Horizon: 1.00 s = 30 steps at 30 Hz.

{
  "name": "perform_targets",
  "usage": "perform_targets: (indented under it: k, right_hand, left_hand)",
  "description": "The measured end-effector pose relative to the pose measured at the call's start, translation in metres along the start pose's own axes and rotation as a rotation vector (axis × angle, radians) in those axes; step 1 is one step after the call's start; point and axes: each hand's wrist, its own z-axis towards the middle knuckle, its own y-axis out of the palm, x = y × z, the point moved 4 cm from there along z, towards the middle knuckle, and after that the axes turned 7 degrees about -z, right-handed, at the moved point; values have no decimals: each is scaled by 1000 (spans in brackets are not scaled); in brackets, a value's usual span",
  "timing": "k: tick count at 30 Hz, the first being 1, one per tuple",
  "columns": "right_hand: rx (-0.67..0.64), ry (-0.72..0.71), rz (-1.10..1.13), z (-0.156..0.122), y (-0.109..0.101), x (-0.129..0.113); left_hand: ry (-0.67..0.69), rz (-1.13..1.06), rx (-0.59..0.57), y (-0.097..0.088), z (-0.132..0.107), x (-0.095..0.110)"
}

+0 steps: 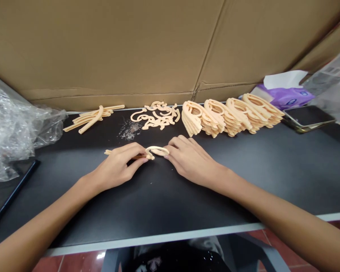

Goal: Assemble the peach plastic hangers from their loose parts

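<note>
The left grip (116, 166) clenches a peach plastic strip (109, 152) at 12 o'clock on the desk (215, 204), apparently steadying it against a peach plastic hook (157, 151); the right grip (191, 162) rests its tips on the hook, grasping or not I cannot tell. Beyond, nested stacks (232, 117) at 1 o'clock and loose strips (90, 119) at 11 o'clock seem sorted, like shapes kept together

**Matt peach plastic pieces (232, 117) line a smooth black tabletop (272, 181)**
Glossy clear plastic wrap (14, 132) crumples beside matt brown corrugated cardboard (102, 49); polished red floor tiles (82, 262) shine below.
</note>
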Motion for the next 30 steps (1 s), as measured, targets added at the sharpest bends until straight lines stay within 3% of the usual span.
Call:
perform_targets:
  k: [7, 15, 23, 30]
  right_hand:
    - [78, -150, -149, -1, -9, 3]
    - [112, -165, -135, -3, -11, 3]
    - [109, -160, -181, -3, -14, 3]
    - [151, -174, -232, -4, -15, 0]
  left_hand:
    - [-35, -47, 44, 5, -2, -4]
    - [-54, -58, 35, 6, -3, -6]
    - [32, -25, 13, 4, 0, 0]
    - [163, -13, 62, 4, -1, 4]
